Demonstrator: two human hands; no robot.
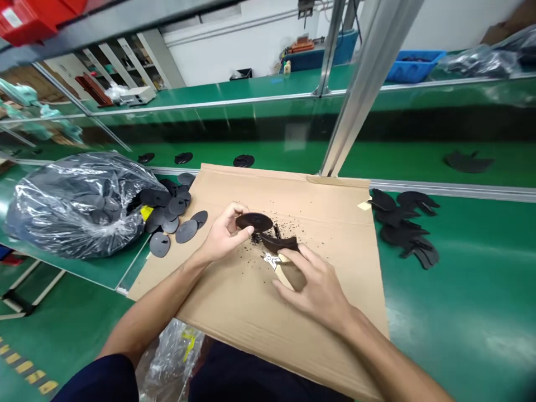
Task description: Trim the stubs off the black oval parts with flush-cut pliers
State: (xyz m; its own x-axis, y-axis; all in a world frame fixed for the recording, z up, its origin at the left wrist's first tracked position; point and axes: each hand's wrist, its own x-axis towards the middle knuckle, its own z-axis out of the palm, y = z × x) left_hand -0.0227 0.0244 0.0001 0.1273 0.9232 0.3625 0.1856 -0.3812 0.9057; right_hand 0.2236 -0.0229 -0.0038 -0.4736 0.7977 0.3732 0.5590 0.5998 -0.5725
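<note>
My left hand [229, 233] is closed on the edge of a thin black disc [254, 222], thumb on top, held over the cardboard sheet [234, 296]. My right hand [307, 276] curls around the spread cream handles of small cutting pliers [274, 262], whose metal jaws point left, toward the disc. A curved black piece [278, 243] is just beyond the pliers, close to my right fingers; whether they touch it I cannot tell. Black crumbs [293, 226] are scattered on the cardboard around and behind these parts.
A clear plastic bag [84, 201] lies at the left, with many black discs [167, 209] spilling beside it. Curved black pieces [404, 226] are piled on the green table at the right. A metal post [355, 89] rises behind the cardboard. Blue bin [414, 66] stands farther back.
</note>
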